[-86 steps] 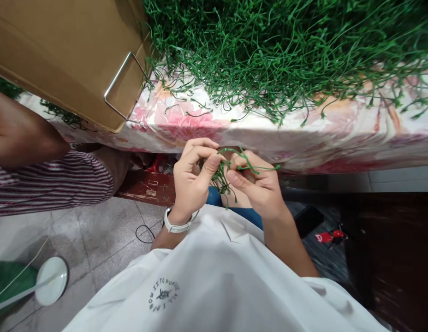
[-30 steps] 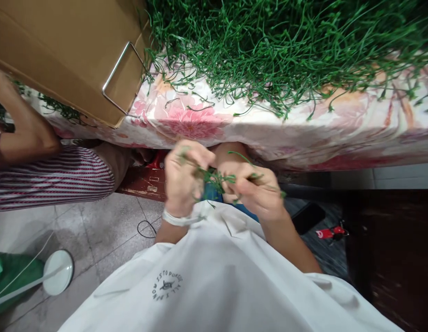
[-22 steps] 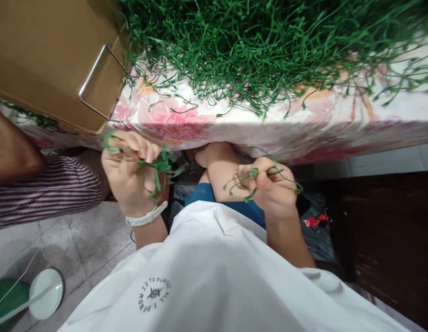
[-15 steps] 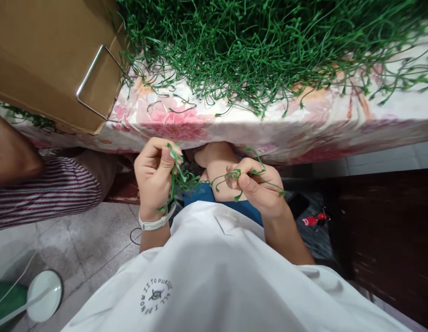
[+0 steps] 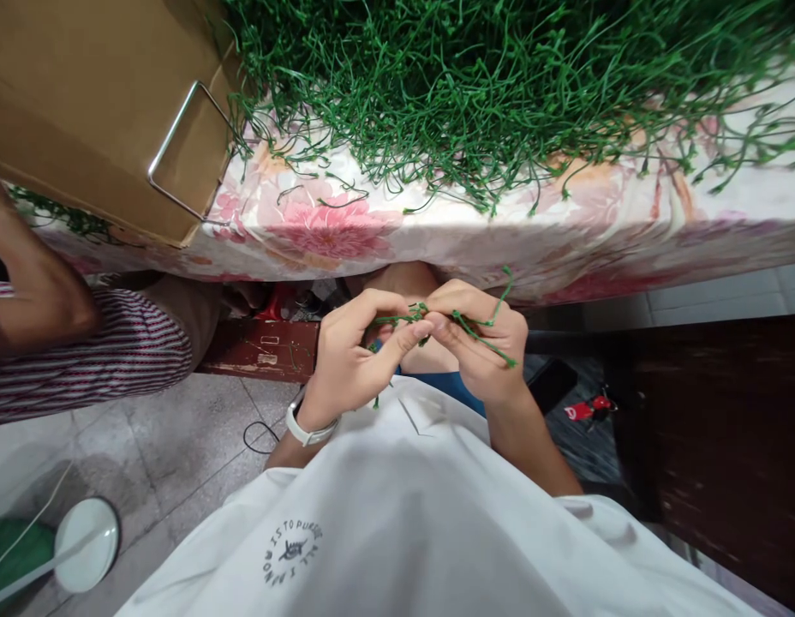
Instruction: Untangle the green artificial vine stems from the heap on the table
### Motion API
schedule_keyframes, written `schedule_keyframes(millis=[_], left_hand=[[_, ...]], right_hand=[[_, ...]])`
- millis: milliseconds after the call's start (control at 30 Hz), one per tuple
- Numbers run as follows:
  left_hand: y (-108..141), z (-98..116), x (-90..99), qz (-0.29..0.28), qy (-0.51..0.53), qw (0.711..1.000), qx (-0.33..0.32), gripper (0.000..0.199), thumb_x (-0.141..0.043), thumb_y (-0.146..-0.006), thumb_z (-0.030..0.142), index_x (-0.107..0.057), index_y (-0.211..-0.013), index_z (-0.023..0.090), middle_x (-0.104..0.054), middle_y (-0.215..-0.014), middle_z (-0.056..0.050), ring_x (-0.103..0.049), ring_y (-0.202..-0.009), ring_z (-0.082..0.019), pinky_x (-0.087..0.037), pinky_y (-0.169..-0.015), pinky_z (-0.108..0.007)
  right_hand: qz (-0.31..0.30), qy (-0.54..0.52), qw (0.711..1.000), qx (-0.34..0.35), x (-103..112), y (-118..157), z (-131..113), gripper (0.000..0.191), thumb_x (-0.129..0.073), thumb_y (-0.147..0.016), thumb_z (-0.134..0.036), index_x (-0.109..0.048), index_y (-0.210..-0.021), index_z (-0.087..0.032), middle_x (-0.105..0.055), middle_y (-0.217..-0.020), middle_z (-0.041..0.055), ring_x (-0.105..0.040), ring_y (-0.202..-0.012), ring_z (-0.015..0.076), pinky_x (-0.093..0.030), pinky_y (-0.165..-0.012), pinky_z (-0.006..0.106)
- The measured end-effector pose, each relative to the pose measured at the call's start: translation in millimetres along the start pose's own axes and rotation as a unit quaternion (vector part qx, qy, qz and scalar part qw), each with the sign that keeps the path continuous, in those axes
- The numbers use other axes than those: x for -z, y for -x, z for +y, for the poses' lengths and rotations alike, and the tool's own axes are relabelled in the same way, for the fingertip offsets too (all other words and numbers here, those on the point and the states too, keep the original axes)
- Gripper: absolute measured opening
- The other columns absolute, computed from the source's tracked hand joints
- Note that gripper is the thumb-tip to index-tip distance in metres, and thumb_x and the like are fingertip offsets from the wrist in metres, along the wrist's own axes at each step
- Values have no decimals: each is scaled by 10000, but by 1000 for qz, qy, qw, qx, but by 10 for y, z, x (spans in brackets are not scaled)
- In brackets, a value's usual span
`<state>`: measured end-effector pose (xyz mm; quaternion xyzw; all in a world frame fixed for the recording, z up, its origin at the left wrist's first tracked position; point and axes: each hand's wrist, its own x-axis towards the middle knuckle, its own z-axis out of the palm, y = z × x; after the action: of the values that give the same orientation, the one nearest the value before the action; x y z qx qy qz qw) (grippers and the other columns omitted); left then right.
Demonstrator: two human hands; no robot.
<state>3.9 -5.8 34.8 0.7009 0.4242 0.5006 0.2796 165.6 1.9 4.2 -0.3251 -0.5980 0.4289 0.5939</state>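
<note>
Over my lap, my left hand (image 5: 352, 360) and my right hand (image 5: 487, 330) meet, thumbs and fingertips pinched together. Between the fingertips is a small cluster of thin green plastic stems (image 5: 419, 310) with knobbed ends. Some of its strands (image 5: 493, 344) lie across the back of my right fingers, one sticking upward. Other stem ends poke out below my left palm, the rest hidden by the fingers. Beyond my hands, a big heap of similar green stems (image 5: 475, 94) covers the table, which has a floral tablecloth (image 5: 326, 227).
A cardboard box (image 5: 102, 111) with a metal wire handle (image 5: 172, 154) stands at left. Beside it are another person's arm (image 5: 50, 291) and striped clothing (image 5: 128, 351). A dark wooden bench (image 5: 725, 428), a phone (image 5: 552, 383) and a red tag (image 5: 587, 408) lie at right.
My left hand has moved right and joined my right hand at the fingertips. The loose stems that dangled from it are now mostly hidden. The other person's arm has shifted slightly.
</note>
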Motion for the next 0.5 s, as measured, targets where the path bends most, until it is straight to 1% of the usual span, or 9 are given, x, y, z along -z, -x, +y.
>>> schedule_keyframes(millis=[67,133,200,267,333,400,500], left_hand=[[-29,7,13,-48,-11,999,-18,139,-749,-937,306,-694,-890,187,-693,-795,-9,-599,-676,-112,-451,-597,-233],[-53,9,36,-99,5,995,-23,132,-698,-971,279,-671,-881,187,-683,-810,-20,-606,-718,-125,-456,-623,-244],[-70,0,69,-149,43,988,-19,137,-688,-976,267,-653,-871,187,-680,-805,-20,-596,-709,-124,-446,-623,-246],[-80,-20,100,-183,83,980,-12,160,-699,-969,265,-645,-844,182,-659,-762,-8,-575,-675,-115,-427,-612,-242],[-85,-43,111,-182,113,977,5,212,-737,-944,306,-642,-804,178,-634,-716,3,-558,-644,-111,-412,-600,-242],[-89,-58,95,-157,135,978,32,293,-767,-914,387,-638,-755,177,-614,-672,10,-540,-608,-112,-402,-585,-251],[-96,-61,38,-116,156,978,71,373,-780,-884,477,-637,-714,177,-592,-634,16,-500,-562,-109,-375,-558,-263]], right_hand=[[23,34,999,16,3,-4,16,115,-684,-948,-244,-777,-880,-238,-718,-793,45,-640,-743,189,-497,-690,341],[41,73,996,38,30,-7,40,129,-664,-949,-241,-773,-880,-243,-714,-778,45,-641,-725,190,-498,-676,342],[48,122,989,75,82,-14,61,139,-647,-933,-218,-774,-883,-244,-706,-760,43,-638,-704,189,-495,-660,340],[37,170,978,112,147,-30,75,160,-634,-908,-176,-778,-895,-243,-705,-771,47,-638,-706,190,-493,-654,338],[27,212,968,134,202,-55,87,200,-611,-897,-139,-779,-910,-247,-697,-792,55,-628,-716,191,-490,-656,340],[28,250,958,139,227,-84,101,221,-586,-906,-132,-770,-909,-254,-675,-790,58,-607,-716,192,-488,-662,346],[46,298,942,149,198,-118,110,211,-568,-924,-146,-743,-888,-259,-642,-764,57,-580,-699,193,-481,-647,353]])
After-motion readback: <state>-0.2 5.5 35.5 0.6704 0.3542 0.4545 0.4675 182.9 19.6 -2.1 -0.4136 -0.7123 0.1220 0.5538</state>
